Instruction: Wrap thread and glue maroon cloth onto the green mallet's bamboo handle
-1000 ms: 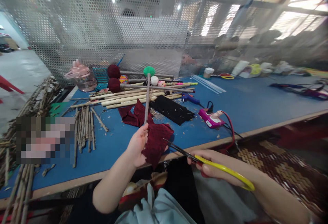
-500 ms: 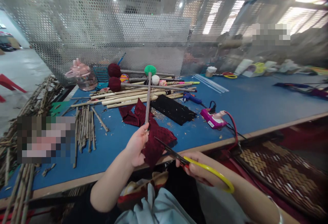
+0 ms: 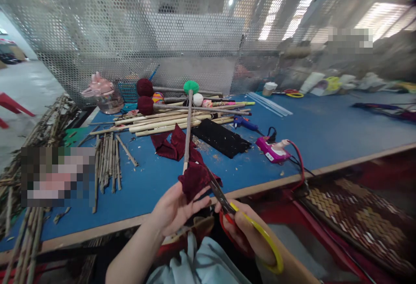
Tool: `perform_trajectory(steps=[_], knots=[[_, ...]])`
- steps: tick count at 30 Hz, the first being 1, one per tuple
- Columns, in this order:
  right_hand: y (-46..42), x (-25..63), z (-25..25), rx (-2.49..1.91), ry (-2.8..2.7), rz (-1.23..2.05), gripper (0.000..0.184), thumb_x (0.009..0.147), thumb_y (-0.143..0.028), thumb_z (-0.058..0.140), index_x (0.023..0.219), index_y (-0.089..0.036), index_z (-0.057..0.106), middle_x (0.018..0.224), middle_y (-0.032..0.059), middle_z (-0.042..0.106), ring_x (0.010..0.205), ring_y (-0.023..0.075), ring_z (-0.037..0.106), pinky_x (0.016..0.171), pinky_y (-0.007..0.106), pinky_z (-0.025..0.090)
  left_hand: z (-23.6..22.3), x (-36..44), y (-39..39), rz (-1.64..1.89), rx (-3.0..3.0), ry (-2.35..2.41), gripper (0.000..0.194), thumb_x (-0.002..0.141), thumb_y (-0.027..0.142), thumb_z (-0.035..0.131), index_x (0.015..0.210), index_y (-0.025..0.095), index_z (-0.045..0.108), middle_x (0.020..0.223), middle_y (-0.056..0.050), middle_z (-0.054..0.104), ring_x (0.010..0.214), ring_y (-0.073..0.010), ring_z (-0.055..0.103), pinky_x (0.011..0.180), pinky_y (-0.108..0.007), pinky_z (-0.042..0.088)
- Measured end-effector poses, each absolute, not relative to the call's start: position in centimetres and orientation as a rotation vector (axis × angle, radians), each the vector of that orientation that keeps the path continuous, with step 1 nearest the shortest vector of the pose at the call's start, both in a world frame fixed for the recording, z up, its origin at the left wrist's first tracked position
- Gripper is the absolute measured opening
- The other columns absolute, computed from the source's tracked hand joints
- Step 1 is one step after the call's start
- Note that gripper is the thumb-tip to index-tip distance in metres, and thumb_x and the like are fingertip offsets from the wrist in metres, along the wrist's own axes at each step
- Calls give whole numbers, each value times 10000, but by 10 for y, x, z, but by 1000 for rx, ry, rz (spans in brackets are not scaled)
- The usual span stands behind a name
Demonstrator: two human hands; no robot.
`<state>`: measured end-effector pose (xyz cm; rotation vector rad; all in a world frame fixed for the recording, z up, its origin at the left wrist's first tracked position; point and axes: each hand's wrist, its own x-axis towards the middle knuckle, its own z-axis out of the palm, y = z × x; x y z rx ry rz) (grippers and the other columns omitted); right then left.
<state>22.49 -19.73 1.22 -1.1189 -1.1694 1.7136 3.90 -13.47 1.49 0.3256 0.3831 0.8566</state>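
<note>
So, the left hand [image 3: 173, 210] is held palm-up, fingers spread; whether anything's pinched under the maroon cloth [image 3: 195, 179] can't be told. The green-topped stick [image 3: 188, 132] is angled far-ward, probably to be kept clear. The cloth is bunched at that hand by the near edge of the blue table [image 3: 240, 175], likely for easy reach by the scissors [image 3: 222, 199], clutched in the right hand [image 3: 251, 223]. Versus half a second ago, the cloth's been gathered up and the stick's pale end bared.

Ahead of me, a perforated metal screen [image 3: 182, 33] spans the upper frame. Slatted windows [image 3: 298, 16] shine at upper right, perhaps louvred, though they blur. Pale floor [image 3: 19, 80] shows at far left; my blue-topped table [image 3: 325, 119] crosses the middle.
</note>
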Motion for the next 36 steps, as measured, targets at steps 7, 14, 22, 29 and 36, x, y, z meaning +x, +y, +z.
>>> perform_trajectory(steps=[7,14,22,29,36], knots=[[-167,193,55,-1035,-1272,1649,543,706,-690,450,842,-165,432,535,-71,356,342,7,213,301,143,185,23,49,-133,1002,497,400,332,748,346,621,1033,201,532,1046,-98,630,925,-180,611,823,-302,453],[-149,164,75,-861,-1355,1636,562,687,-706,456,851,-168,439,561,-67,372,355,6,234,300,133,222,60,24,-103,1081,471,316,390,766,492,532,979,171,591,942,-107,674,972,-247,606,861,-373,443],[-156,141,27,-989,-1185,1826,491,740,-667,428,799,-182,377,559,-76,368,338,-1,228,288,117,208,24,16,-113,1083,299,344,595,844,534,335,1104,59,582,993,-164,659,1028,-224,578,942,-324,390],[-159,133,23,-955,-1152,1869,493,738,-674,425,764,-185,363,553,-78,365,340,-2,214,290,120,205,21,8,-107,1174,145,355,317,880,339,394,1043,163,601,932,-71,667,795,-142,643,692,-243,504],[-163,128,15,-945,-1062,1852,548,709,-703,430,905,-191,415,582,-71,372,363,12,236,303,124,227,14,13,-107,1262,239,687,232,765,315,595,711,90,588,519,-17,580,351,-85,506,322,-171,369]])
